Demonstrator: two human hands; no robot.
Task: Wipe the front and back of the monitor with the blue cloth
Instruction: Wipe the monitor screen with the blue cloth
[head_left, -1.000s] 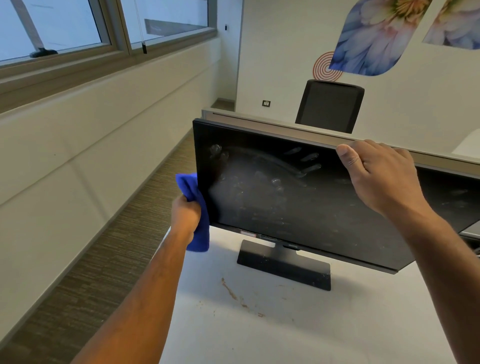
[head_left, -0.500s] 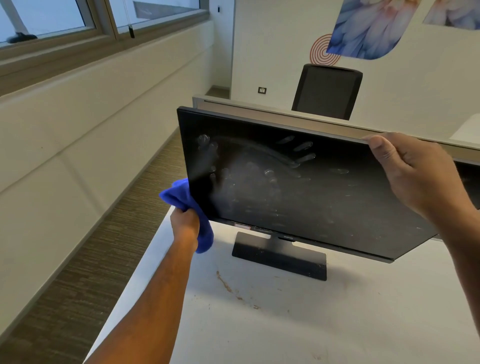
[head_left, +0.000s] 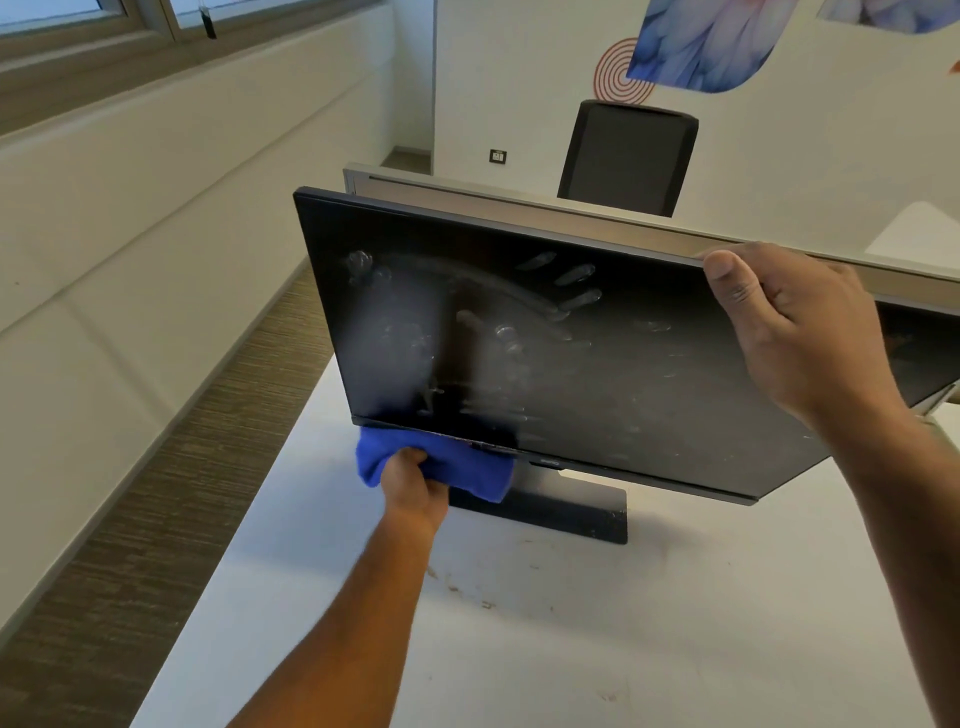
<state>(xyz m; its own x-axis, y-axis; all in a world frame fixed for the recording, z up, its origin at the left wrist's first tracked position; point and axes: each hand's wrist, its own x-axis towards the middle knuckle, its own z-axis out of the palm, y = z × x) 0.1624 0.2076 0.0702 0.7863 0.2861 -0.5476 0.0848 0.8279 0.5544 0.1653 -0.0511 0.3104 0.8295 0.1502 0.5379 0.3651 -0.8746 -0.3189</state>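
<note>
Head view is showing a black monitor (head_left: 597, 374) that is standing on its flat black base (head_left: 566, 512) on a white table (head_left: 571, 649), in the middle of the frame. Its screen is facing the camera and is tilting, with the upper left corner higher than the right side. Many pale smears and finger marks are lying across the dark glass, mostly in the centre and the left half.

At the lower left edge of the screen, the left hand (head_left: 413, 486) is gripping the blue cloth (head_left: 441, 465). Its fingers are curling closed around the bunched cloth, and the cloth is pressing against the bottom bezel of the monitor, just above the left end of the base. The forearm is reaching up from the bottom centre of the frame.

In the right part of the frame, the right hand (head_left: 789, 332) is holding the top edge of the monitor. The thumb is lying on the front of the screen and the other fingers are wrapping over the top edge to the back, so they are closed on the frame.

Some small brown stains (head_left: 457, 587) are sitting on the table in front of the base. Behind the monitor a grey partition (head_left: 519, 200) is running across, and a black chair (head_left: 628, 156) is standing behind it in the upper centre. Brown carpet (head_left: 156, 493) is filling the lower left of the frame.
</note>
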